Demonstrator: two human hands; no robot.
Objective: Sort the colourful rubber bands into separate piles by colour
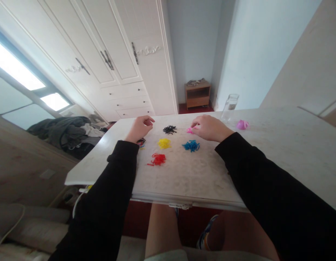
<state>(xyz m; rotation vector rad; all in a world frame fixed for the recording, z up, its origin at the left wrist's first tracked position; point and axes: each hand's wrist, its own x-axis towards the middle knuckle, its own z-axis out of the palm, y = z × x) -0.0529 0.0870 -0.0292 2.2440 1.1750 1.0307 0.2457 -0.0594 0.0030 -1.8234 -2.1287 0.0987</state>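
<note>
Small piles of thin rubber bands lie on the white table: a black pile (pixel 169 129), a yellow pile (pixel 164 143), a blue pile (pixel 191 145) and a red pile (pixel 158 159). My right hand (pixel 210 127) is at the pink rubber bands (pixel 190 129), thumb and forefinger pinched down on them and partly covering them. Left of the black pile, my left hand (pixel 142 127) hovers with loosely curled fingers, a gap between thumb and forefinger and nothing visible in it. Beneath that wrist shows part of a mixed-colour pile (pixel 141 143), mostly hidden by the arm.
A clear glass jar (pixel 230 107) stands at the table's far edge, with a pink-purple rounded object (pixel 242 124) to its right. The front table edge (pixel 184 200) runs above my legs. Clothes (pixel 64 132) are heaped to the left. Behind stand a white wardrobe (pixel 127 83) and a small wooden cabinet (pixel 197 95).
</note>
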